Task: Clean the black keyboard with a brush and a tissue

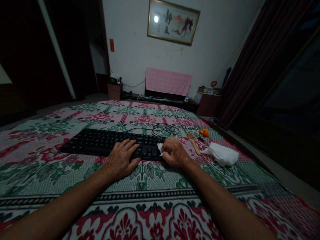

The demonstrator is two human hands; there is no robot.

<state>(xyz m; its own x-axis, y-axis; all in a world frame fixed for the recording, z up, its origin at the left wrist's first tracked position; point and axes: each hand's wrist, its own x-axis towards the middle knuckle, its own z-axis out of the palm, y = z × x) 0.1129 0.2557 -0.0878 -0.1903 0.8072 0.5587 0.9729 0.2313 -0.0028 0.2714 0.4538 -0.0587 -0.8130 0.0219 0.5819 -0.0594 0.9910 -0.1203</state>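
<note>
A black keyboard (92, 141) lies on a patterned bedspread (145, 173) in front of me. My left hand (122, 155) rests on it right of the middle, fingers stretched over the keys and thumb at the near edge. Over the keyboard's right end, my right hand (174, 151) is closed around a crumpled white tissue (160, 148), part of which sticks out to the left. The keys under the right hand are hidden. Behind the keyboard lies its coiled black cable (165, 129).
Right of my right hand are a wooden-handled flat brush (195, 145), a white tissue pack (223, 154), an orange crumpled item (204, 132) and a small black piece (200, 139). Beyond the bed, a pink towel (168, 81) drapes over a dark screen. A dark curtain (255, 56) hangs at the right.
</note>
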